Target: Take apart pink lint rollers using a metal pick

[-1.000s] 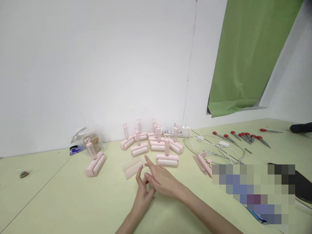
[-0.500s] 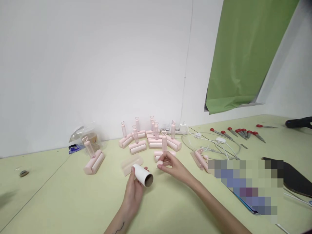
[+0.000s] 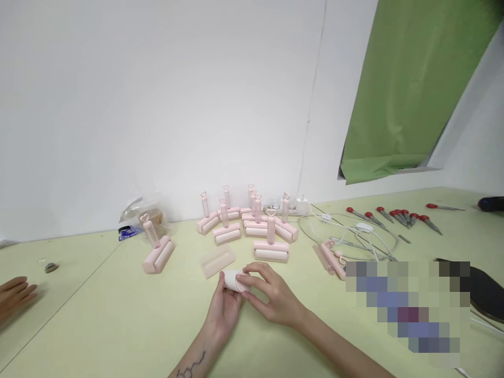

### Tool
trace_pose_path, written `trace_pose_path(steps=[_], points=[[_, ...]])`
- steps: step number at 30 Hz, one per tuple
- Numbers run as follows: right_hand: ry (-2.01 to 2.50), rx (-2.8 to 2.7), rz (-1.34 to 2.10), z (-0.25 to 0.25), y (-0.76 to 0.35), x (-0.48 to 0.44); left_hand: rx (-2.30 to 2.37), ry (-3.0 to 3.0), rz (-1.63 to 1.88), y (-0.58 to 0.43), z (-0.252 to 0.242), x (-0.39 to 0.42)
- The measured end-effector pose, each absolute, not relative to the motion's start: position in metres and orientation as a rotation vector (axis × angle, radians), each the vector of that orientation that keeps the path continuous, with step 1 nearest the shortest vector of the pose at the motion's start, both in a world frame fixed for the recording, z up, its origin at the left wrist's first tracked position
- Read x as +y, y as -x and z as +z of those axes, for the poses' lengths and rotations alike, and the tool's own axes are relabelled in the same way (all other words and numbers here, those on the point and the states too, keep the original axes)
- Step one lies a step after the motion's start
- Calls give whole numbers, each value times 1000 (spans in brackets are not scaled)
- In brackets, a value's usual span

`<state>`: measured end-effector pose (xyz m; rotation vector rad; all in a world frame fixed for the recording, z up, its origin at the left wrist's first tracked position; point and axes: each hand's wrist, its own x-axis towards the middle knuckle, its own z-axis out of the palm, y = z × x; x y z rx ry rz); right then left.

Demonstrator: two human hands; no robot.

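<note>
A white sticky-paper lint roll (image 3: 231,281) lies in my left hand (image 3: 223,307), its fingers and thumb wrapped around the near-left part. My right hand (image 3: 271,294) is closed at the roll's right end, fingertips pressed against it; the small pink end cap it held is hidden behind them. Just beyond the roll, a pale pink translucent cover (image 3: 218,261) rests on the table. Behind my right hand stands a pink lint roller (image 3: 271,251) with an upright clear handle and a heart-shaped loop.
Several assembled pink lint rollers (image 3: 227,232) stand near the wall, and another lint roller (image 3: 158,255) stands left. Pink parts (image 3: 333,260) lie right, beside white cables (image 3: 364,227) and red-ended tools (image 3: 401,216). Another person's hand (image 3: 16,299) rests at the left edge.
My right hand has brought the small pink end cap leftward to the roll's open end. The roll is turned more level. Another person's hand has come into view at left.
</note>
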<state>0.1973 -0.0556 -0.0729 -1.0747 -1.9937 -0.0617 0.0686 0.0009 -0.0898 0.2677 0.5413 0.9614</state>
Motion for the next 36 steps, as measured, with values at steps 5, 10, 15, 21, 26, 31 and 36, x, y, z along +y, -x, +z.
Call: trace_pose_path(steps=[5, 10, 15, 21, 26, 31, 36], points=[[1081, -2026, -56, -83, -194, -52, 539, -293, 916, -66, -88, 1], [1019, -1955, -58, -95, -182, -50, 437, -406, 735, -65, -84, -15], [1052, -1690, 130, -101, -181, -48, 522, -664, 691, -63, -84, -20], [1228, -1527, 400, -98, -189, -44, 514, -712, 693, -66, -84, -17], [1160, -1945, 146, -100, -188, -45, 381, -451, 628, -65, -77, -21], [1020, -2287, -221, -77, -178, -61, 541, -289, 670, -60, -71, -10], [1710, -2081, -170, -43, -222, -75, 719, -155, 825, -57, -60, -3]])
